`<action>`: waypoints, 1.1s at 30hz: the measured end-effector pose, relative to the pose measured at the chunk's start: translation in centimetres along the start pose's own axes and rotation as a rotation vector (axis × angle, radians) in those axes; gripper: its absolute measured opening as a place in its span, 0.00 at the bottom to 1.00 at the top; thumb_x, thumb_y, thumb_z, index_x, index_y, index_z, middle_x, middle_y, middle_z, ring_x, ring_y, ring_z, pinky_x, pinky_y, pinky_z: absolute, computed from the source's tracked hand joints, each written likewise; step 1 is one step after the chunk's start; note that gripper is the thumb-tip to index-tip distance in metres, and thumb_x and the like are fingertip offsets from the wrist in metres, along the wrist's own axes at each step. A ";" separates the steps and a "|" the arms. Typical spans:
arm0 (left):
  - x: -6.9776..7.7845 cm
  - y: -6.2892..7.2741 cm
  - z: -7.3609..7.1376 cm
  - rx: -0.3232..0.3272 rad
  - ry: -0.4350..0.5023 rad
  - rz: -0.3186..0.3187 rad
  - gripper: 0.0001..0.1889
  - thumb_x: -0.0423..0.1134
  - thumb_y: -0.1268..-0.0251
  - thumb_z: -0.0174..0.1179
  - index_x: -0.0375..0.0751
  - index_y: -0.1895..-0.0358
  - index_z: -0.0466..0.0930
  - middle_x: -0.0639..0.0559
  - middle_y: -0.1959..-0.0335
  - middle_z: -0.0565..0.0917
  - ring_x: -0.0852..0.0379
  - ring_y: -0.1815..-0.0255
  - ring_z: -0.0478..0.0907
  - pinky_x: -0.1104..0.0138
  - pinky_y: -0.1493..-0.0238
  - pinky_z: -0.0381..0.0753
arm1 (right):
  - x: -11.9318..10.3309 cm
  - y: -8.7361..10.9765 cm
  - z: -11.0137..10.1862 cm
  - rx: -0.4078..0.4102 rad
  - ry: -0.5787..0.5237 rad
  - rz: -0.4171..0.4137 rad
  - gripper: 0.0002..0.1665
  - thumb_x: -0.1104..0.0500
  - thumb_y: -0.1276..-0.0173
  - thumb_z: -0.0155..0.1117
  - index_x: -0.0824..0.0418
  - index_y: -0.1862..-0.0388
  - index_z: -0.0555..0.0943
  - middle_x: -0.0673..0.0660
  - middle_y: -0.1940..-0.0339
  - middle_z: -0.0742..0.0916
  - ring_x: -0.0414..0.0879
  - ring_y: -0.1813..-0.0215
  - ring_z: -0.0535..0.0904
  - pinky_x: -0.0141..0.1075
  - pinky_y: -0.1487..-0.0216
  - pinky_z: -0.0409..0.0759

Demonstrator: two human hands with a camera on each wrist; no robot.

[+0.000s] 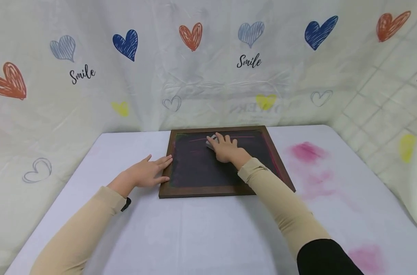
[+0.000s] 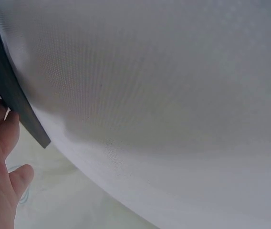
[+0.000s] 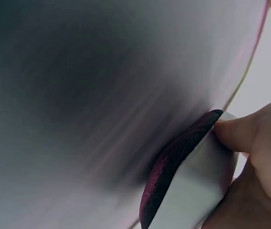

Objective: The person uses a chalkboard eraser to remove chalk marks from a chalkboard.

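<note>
A wood-framed chalkboard lies on the table with a few pink chalk lines near its top. My right hand grips a chalkboard eraser against the board's upper middle. In the right wrist view the eraser shows a white body and a dark felt pad stained pink, with thumb and fingers around its sides. At the board's left edge, my left hand rests with fingers spread, fingertips touching the wooden frame. The left wrist view shows those fingers against the dark frame edge.
Pink smudges mark the white tabletop right of the board, and another smear lies at the near right. Behind the table hangs a pale curtain printed with hearts and the word Smile.
</note>
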State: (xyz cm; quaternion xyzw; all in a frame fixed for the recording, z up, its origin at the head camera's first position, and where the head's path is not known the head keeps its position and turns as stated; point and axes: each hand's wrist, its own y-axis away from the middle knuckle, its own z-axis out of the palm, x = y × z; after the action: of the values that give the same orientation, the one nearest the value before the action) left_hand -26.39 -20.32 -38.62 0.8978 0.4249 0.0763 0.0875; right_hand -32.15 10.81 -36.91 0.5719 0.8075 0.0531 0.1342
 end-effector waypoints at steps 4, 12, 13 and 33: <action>0.0 0.0 -0.2 0.000 -0.004 0.001 0.41 0.58 0.20 0.51 0.34 0.18 0.52 0.40 0.17 0.53 0.42 0.26 0.68 0.34 0.25 0.46 | -3.3 -0.7 0.4 -0.018 0.024 -0.047 0.38 0.58 0.14 0.41 0.41 0.13 0.44 0.57 0.14 0.45 0.63 0.17 0.44 0.62 0.23 0.49; 0.1 -0.1 0.0 -0.013 0.002 -0.020 0.41 0.59 0.20 0.51 0.34 0.18 0.53 0.41 0.17 0.53 0.43 0.25 0.67 0.34 0.25 0.45 | -7.3 -0.4 1.2 -0.046 0.103 -0.249 0.38 0.55 0.14 0.45 0.39 0.13 0.46 0.55 0.14 0.49 0.59 0.20 0.53 0.58 0.27 0.59; 0.2 0.0 0.0 -0.015 0.004 -0.020 0.41 0.59 0.20 0.51 0.34 0.18 0.53 0.41 0.17 0.53 0.42 0.25 0.67 0.34 0.25 0.45 | -7.4 -0.3 1.2 -0.052 0.098 -0.269 0.38 0.55 0.14 0.46 0.39 0.13 0.46 0.54 0.14 0.49 0.58 0.20 0.54 0.57 0.27 0.60; -0.2 0.0 0.1 0.012 0.006 0.009 0.41 0.59 0.20 0.50 0.34 0.18 0.51 0.41 0.17 0.52 0.43 0.25 0.67 0.34 0.25 0.45 | 5.3 1.4 -0.3 0.025 -0.075 0.009 0.38 0.59 0.15 0.43 0.47 0.13 0.44 0.62 0.15 0.46 0.67 0.21 0.48 0.64 0.29 0.54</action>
State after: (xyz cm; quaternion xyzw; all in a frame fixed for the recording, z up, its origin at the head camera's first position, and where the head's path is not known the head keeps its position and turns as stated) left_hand -26.51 -20.51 -38.78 0.9000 0.4215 0.0767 0.0805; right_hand -32.57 16.32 -37.12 0.5788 0.8000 0.0223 0.1569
